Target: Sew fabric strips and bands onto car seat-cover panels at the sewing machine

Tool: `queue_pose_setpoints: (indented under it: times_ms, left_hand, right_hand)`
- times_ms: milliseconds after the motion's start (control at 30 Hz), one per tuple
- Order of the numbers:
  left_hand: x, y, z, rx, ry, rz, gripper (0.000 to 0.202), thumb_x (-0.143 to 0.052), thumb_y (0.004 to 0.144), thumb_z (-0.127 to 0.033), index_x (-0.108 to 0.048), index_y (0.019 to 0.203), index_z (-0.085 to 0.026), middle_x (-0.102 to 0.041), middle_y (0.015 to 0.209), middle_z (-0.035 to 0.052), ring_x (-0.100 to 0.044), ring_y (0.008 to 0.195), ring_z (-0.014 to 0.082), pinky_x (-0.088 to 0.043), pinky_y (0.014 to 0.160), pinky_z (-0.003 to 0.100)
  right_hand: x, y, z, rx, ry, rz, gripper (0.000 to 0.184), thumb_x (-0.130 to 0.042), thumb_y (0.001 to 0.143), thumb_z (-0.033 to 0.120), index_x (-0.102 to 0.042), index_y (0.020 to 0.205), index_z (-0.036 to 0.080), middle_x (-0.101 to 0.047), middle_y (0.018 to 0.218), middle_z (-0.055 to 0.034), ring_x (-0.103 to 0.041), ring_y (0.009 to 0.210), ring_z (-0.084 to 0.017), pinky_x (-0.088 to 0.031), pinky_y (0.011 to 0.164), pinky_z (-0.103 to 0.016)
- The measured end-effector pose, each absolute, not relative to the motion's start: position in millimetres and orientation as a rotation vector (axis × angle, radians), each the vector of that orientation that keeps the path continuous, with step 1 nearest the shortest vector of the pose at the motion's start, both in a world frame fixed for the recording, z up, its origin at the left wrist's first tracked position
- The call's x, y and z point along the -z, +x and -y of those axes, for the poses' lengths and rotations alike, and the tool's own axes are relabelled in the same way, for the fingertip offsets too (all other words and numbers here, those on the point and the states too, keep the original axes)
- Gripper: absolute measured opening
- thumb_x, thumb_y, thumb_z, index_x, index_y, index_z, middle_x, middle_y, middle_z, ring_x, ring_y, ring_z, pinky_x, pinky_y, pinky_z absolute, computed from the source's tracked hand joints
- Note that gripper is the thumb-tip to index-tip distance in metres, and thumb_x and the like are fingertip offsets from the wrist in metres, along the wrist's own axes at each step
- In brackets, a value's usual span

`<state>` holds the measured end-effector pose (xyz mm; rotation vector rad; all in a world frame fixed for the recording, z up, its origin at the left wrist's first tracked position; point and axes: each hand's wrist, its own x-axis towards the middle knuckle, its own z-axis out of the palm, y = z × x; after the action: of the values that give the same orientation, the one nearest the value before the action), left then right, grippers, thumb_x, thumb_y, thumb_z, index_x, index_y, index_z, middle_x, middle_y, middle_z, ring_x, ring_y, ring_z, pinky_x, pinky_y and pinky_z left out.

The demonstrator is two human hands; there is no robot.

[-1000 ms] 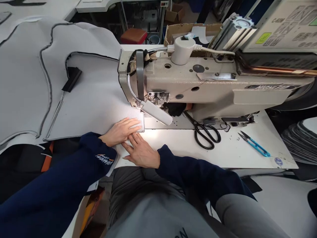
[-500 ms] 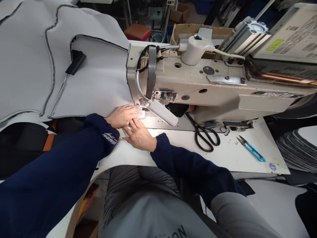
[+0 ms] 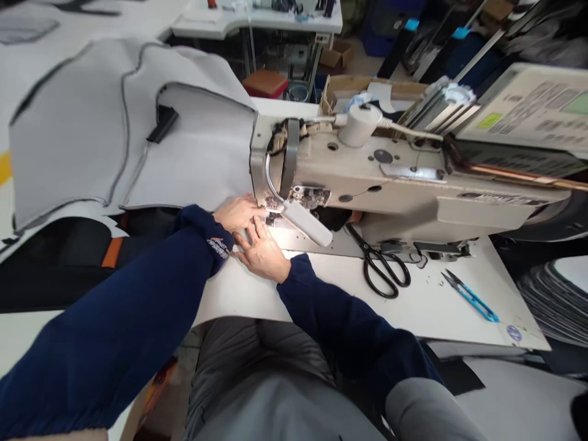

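A large grey fabric panel (image 3: 197,147) with dark seam edges spreads to the left of the sewing machine (image 3: 367,165), its near corner reaching the needle area. My left hand (image 3: 237,213) lies flat on that corner, fingers stretched toward the presser foot (image 3: 272,214). Just nearer to me, my right hand (image 3: 266,252) rests with its fingers spread at the fabric edge, its fingertips close to the left hand. Under my fingertips the fabric is mostly hidden. A small lamp (image 3: 307,223) hangs beside the needle and lights the spot.
Black scissors (image 3: 383,266) lie on the white table (image 3: 326,288) right of my hands, with blue thread snips (image 3: 471,297) farther right. A stack of cut pieces (image 3: 554,300) stands at the right edge. Behind the machine is a cardboard box (image 3: 328,95).
The view has tilted up, so the scene sits lower in the picture. My left hand has shifted slightly at the presser foot, and the white piece seen under its fingertips no longer shows clearly.
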<state>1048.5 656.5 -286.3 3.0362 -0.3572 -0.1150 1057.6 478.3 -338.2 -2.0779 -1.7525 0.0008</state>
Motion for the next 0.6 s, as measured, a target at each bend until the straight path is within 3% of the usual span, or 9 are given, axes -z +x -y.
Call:
queue_pose_setpoints:
  times_ms: [133,200,300,433,500,600]
  left_hand:
    - [273.6,1043.0,-646.9,0.116,3.147,0.406,0.015,-0.06,0.088,-0.011,-0.07,0.097,-0.018,-0.073,0.101,0.0064,-0.066,0.101,0.0206,-0.051,0.087,0.028]
    - [275.0,1044.3,-644.3,0.134,3.201,0.44,0.014,-0.067,0.085,-0.013,-0.071,0.096,-0.019,-0.073,0.096,0.0029,-0.068,0.097,0.0184,-0.051,0.093,0.027]
    - [278.5,1046.7,-648.5,0.16,3.202,0.467,0.031,-0.067,0.087,-0.018,-0.068,0.118,-0.021,-0.071,0.118,0.0054,-0.064,0.115,0.0206,-0.045,0.108,0.032]
    - [264.6,1031.1,-673.0,0.236,3.228,0.374,0.06,-0.059,0.084,-0.01,-0.052,0.142,-0.025,-0.056,0.145,0.0094,-0.051,0.134,0.0255,-0.037,0.116,0.047]
    - [254.9,1013.3,-690.1,0.196,3.302,0.043,0.072,-0.055,0.08,-0.005,-0.045,0.149,-0.026,-0.046,0.153,0.0128,-0.042,0.141,0.0324,-0.033,0.116,0.06]
    - [254.3,983.6,-706.1,0.059,3.303,-0.551,0.075,-0.05,0.079,-0.006,-0.043,0.152,-0.021,-0.035,0.159,0.0185,-0.029,0.147,0.0433,-0.026,0.111,0.075]
  right_hand:
    - [340.9,1053.1,-477.5,0.105,-2.057,1.751,0.052,-0.054,0.098,0.04,-0.055,0.14,0.01,-0.048,0.141,-0.0277,-0.032,0.146,-0.044,-0.034,0.116,-0.063]
    - [346.9,1052.9,-480.8,0.158,-2.059,1.732,0.052,-0.055,0.097,0.041,-0.054,0.141,0.011,-0.049,0.142,-0.0268,-0.034,0.146,-0.043,-0.036,0.116,-0.062]
    - [356.1,1054.5,-484.5,0.236,-2.053,1.724,0.046,-0.053,0.098,0.038,-0.058,0.137,0.012,-0.052,0.143,-0.0242,-0.039,0.144,-0.041,-0.04,0.114,-0.061]
    - [365.6,1057.2,-482.1,0.356,-2.007,1.739,0.036,-0.053,0.098,0.029,-0.064,0.126,0.011,-0.057,0.142,-0.0214,-0.048,0.138,-0.041,-0.048,0.109,-0.058]
    - [369.6,1058.4,-481.1,0.407,-1.986,1.752,0.033,-0.055,0.096,0.026,-0.066,0.123,0.011,-0.059,0.14,-0.0213,-0.051,0.135,-0.043,-0.052,0.105,-0.059]
    - [373.5,1060.1,-482.5,0.461,-1.969,1.769,0.032,-0.058,0.093,0.023,-0.067,0.121,0.011,-0.061,0.137,-0.0225,-0.054,0.132,-0.044,-0.054,0.101,-0.061]
